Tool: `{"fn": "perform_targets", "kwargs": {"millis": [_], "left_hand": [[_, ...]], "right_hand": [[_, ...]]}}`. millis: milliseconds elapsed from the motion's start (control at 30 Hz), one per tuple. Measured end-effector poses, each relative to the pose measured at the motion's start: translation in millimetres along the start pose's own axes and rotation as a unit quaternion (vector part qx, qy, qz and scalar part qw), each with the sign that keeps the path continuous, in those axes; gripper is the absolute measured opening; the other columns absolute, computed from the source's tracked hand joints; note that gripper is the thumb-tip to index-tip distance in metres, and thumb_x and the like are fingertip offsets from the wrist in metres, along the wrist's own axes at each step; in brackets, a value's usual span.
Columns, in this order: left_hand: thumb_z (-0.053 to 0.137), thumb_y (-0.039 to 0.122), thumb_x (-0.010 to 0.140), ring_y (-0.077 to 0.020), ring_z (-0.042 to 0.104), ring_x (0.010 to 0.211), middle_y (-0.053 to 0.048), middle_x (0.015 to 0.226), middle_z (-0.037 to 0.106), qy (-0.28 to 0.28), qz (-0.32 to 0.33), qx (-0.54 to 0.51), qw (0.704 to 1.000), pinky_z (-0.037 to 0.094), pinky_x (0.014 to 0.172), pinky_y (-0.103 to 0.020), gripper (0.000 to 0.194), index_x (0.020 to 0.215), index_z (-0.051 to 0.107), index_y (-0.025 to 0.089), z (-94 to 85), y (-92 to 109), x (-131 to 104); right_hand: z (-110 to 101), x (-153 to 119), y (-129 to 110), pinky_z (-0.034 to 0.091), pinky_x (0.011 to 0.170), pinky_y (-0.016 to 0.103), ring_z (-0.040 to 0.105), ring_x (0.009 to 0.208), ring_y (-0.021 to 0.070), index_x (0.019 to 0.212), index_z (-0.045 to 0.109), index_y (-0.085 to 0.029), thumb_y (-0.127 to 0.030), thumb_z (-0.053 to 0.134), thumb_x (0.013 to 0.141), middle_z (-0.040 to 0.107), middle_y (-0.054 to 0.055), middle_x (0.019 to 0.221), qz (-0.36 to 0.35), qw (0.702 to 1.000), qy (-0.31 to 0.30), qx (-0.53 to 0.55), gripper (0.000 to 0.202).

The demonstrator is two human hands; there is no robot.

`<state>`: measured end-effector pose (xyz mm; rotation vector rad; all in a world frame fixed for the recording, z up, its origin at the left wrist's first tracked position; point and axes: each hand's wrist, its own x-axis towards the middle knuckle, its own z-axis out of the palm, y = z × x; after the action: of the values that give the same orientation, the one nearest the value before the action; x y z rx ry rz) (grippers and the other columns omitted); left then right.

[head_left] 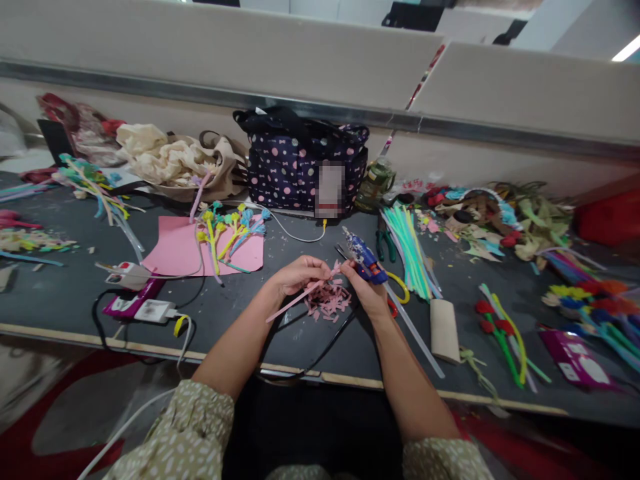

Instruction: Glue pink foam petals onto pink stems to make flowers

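My left hand (304, 275) is closed around a pale pink pipe cleaner (295, 303), whose long end slants down to the left. At its upper end, small pink pieces sit between my two hands. My right hand (364, 285) pinches there with thumb and finger; exactly which piece it grips is hard to make out. Under both hands lies a pile of short pink cut pieces (330, 301). A blue glue gun (367, 259) is right beside my right hand, a clear glue stick (415, 333) trailing from it. Scissors with yellow handles (400, 288) lie partly hidden behind.
Pink paper (173, 243) carries several finished colourful stems. A dark patterned bag (285, 167) stands at the back, near a green bottle (375, 183). Pliers (385, 240), green pipe cleaners (410, 253) and a beige roll (444, 330) lie right. A power strip (135, 300) with cables is left.
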<state>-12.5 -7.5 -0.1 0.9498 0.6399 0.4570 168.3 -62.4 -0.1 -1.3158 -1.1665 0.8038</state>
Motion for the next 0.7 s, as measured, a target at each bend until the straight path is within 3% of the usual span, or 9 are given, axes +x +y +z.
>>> {"fn": "perform_targets", "kwargs": {"millis": [433, 700], "left_hand": [[0.079, 0.027, 0.064, -0.0034, 0.044, 0.037, 0.001, 0.053, 0.059, -0.003, 0.000, 0.023, 1.000, 0.026, 0.037, -0.015, 0.024, 0.075, 0.066, 0.010, -2.3, -3.1, 2.3], [0.079, 0.024, 0.061, -0.0040, 0.046, 0.038, 0.002, 0.053, 0.058, 0.016, 0.003, -0.043, 0.999, 0.032, 0.038, -0.015, 0.024, 0.075, 0.065, 0.010, 0.9, 2.9, -0.1]], "right_hand": [[2.4, -2.0, -1.1, 0.050, 0.076, 0.034, 0.061, 0.068, 0.0160, 0.072, 0.064, -0.019, -0.036, 0.077, 0.068, 0.066, 0.000, 0.072, -0.028, 0.999, 0.020, 0.005, 0.022], [1.5, -3.8, -3.6, 0.051, 0.086, 0.038, 0.064, 0.081, 0.0175, 0.080, 0.063, -0.020, -0.035, 0.075, 0.073, 0.068, 0.001, 0.088, -0.051, 0.996, 0.024, 0.064, 0.020]]}}
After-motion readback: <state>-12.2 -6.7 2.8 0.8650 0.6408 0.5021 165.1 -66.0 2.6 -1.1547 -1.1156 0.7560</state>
